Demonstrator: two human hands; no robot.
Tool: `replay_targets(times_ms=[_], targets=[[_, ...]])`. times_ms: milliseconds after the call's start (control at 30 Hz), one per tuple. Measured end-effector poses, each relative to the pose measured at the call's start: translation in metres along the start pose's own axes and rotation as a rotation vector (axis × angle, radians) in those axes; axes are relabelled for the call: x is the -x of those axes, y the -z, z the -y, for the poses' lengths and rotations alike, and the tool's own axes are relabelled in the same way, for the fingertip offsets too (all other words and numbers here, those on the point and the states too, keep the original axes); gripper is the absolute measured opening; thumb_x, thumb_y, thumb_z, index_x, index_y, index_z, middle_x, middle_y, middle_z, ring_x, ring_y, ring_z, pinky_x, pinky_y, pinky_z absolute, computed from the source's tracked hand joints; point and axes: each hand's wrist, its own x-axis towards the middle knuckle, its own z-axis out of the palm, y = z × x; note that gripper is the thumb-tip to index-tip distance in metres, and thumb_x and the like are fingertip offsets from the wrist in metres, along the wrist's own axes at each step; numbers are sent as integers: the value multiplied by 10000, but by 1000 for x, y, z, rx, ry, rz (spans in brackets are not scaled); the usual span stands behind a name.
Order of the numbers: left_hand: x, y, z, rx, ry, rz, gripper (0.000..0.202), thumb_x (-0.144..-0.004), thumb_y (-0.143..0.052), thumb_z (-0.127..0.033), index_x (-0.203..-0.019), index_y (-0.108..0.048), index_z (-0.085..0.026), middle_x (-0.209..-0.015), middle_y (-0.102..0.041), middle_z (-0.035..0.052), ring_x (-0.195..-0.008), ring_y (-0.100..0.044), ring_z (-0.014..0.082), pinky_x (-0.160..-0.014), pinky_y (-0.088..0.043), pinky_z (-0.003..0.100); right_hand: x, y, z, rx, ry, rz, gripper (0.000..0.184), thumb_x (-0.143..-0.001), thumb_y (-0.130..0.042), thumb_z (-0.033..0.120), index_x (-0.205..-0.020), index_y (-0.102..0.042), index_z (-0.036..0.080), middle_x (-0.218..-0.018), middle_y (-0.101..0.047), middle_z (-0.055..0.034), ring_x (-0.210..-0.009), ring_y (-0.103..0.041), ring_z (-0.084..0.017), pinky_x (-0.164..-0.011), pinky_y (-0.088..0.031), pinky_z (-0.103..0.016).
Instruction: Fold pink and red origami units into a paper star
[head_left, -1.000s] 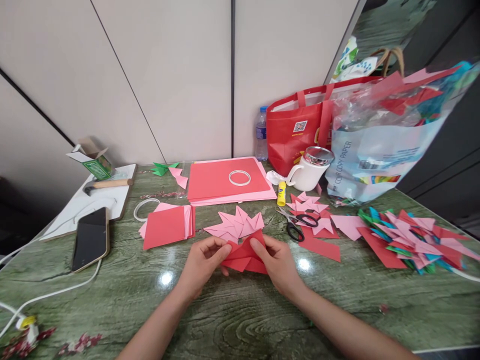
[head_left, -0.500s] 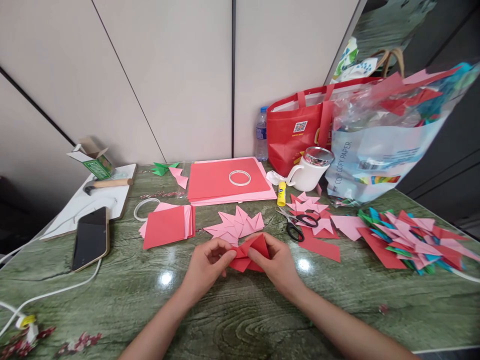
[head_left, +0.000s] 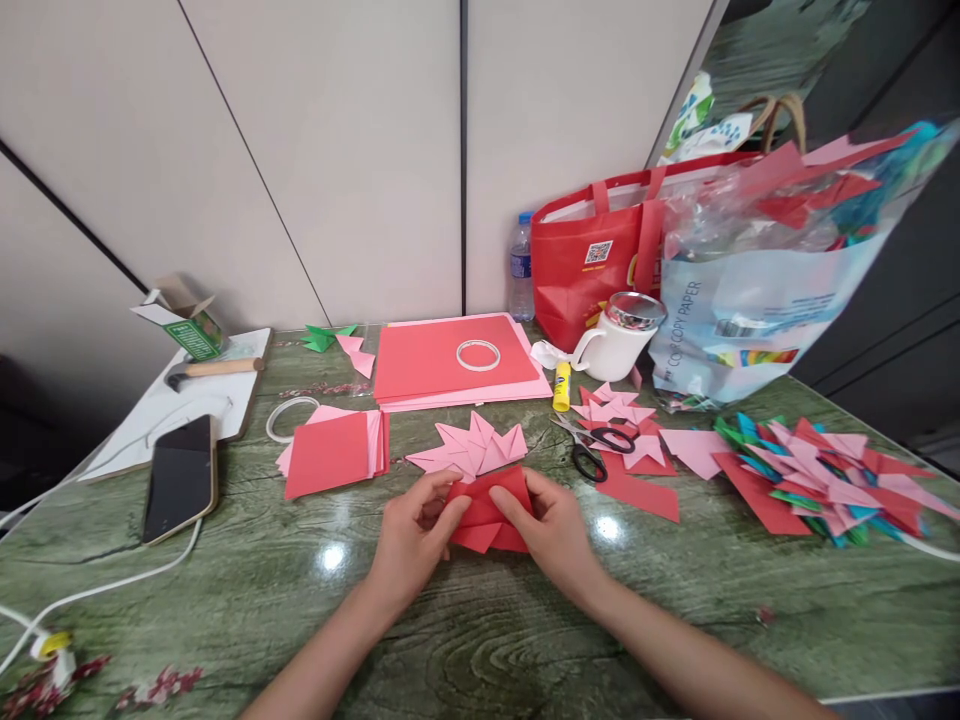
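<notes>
Between my two hands is a folded red paper [head_left: 489, 508], with a pointed flap along its lower edge. My left hand [head_left: 421, 518] pinches its left side, thumb on top and the other fingers partly hidden behind. On the right side, my right hand [head_left: 551, 520] grips it the same way, thumb pressed on the front. Just beyond the red paper lies a pink folded paper piece with several points [head_left: 472, 447]. Scissors [head_left: 596, 447] with black handles rest to the right, over pink and red folded papers [head_left: 626, 425].
Left of my hands are a stack of red and pink squares [head_left: 328, 455], a tape roll [head_left: 289, 418] and a phone [head_left: 180, 475]. Larger sheets [head_left: 427, 360] lie behind. A glue stick [head_left: 562, 388], white mug [head_left: 619, 345], bags [head_left: 577, 265] and a coloured paper pile [head_left: 832, 475] stand right.
The upper part of the red paper, raised and bent before, now lies flatter as a straight band under both thumbs. Both hands stay in nearly the same place.
</notes>
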Motion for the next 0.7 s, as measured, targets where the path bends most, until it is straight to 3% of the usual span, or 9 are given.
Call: replay_targets(times_ms=[133, 267, 433, 600, 700], targets=[[0, -2, -3, -58, -71, -45, 218, -813, -545, -305, -992, -571, -184, -703, -680, 8, -532, -616, 125, -440, -484, 198, 2, -2, -1, -100, 4, -1, 228, -801, -582, 405, -799, -546, 180, -733, -603, -9, -659, -542, -141, -599, -440, -239], [1, -1, 0, -125, -120, -79, 134, -819, -548, -280, -916, -557, -189, -751, -708, 20, -671, -674, 155, -586, -529, 230, 4, -5, -3, -115, 39, -15, 205, -809, -588, 370, -753, -513, 188, -707, -579, 6, -652, -537, -127, -598, -439, -226], [1, 0, 5, -190, -164, -98, 177, -838, -524, -270, -983, -588, -190, -863, -716, 47, -712, -678, 166, -615, -531, 247, 7, -4, -3, -78, 91, 68, 128, -827, -576, 318, -821, -550, 193, -737, -583, 8, -662, -541, -122, -602, -446, -223], [-1, 2, 7, -232, -238, -146, 147, -823, -541, -252, -917, -640, -196, -776, -707, 30, -715, -666, 175, -583, -523, 241, 5, -1, -2, -118, 150, 200, 92, -801, -622, 276, -868, -624, 213, -954, -620, -43, -880, -586, -166, -740, -470, -266], [-1, 3, 6, -241, -258, -161, 151, -826, -528, -235, -912, -641, -183, -792, -706, 38, -727, -665, 172, -603, -523, 241, 6, -1, -3, -238, 112, 298, 152, -753, -683, 291, -890, -646, 236, -1052, -608, -49, -964, -585, -186, -790, -477, -290]])
